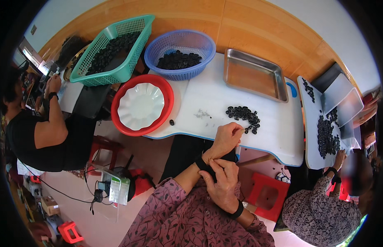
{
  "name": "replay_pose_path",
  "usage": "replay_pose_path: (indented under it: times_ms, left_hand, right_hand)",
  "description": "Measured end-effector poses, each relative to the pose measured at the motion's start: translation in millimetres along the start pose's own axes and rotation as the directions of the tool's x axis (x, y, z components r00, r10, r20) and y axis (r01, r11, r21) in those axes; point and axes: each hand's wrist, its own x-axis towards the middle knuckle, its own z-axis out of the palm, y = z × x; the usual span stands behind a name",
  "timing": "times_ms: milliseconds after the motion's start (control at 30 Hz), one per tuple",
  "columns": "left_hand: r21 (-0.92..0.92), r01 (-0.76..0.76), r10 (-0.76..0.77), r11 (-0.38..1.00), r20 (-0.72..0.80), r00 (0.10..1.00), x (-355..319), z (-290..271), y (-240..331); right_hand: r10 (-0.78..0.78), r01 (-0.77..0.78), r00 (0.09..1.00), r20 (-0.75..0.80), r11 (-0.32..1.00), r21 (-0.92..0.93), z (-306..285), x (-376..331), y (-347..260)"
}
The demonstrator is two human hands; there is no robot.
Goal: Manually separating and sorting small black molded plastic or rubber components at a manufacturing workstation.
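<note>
My left hand (pixel 227 137) reaches over the table's front edge beside a pile of small glossy black ring-like pieces (pixel 245 115). Its fingers are pinched together, and whatever lies between them is too small to make out. On that wrist is a black wristband (pixel 202 163). My right hand (pixel 222 181) is held in front of my body, thumb and forefinger closed at this band, the other fingers curled. A second black band (pixel 237 210) circles my right wrist. Small pale scraps (pixel 202 113) lie left of the pile.
On the white table (pixel 189 123) stand a steel tray (pixel 257 92), a blue basket (pixel 208 61) of black pieces and a red basin (pixel 168 103) holding a white scalloped bowl (pixel 141 106). A green basket (pixel 113 76) is farther left. People work on both sides; red stools (pixel 267 195) stand below.
</note>
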Motion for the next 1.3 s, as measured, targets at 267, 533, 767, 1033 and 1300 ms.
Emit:
replay_pose_path:
  times_ms: [267,533,767,1033,1300]
  left_hand:
    - [-0.060,-0.038,0.034,0.997,-0.078,0.996,-6,0,-5]
    - [-0.037,-0.075,0.071,0.996,-0.105,0.992,-21,-9,-10]
    - [0.037,-0.062,0.062,0.997,-0.021,0.998,-38,-36,-9]
    - [-0.001,0.176,-0.174,0.984,0.147,0.974,-61,-104,-26]
    - [-0.033,0.316,-0.297,0.948,0.259,0.919,-58,-134,-78]
  right_hand:
    - [-0.020,0.019,0.999,0.033,0.999,0.028,-6,4,-4]
    - [0.037,-0.059,0.990,0.137,0.985,0.163,-8,1,-2]
    - [0.119,-0.130,0.991,0.062,0.970,0.207,-14,4,23]
    - [0.184,-0.226,0.953,-0.242,0.961,-0.159,-35,35,104]
    - [0.360,-0.352,0.930,-0.070,0.823,-0.446,3,60,159]
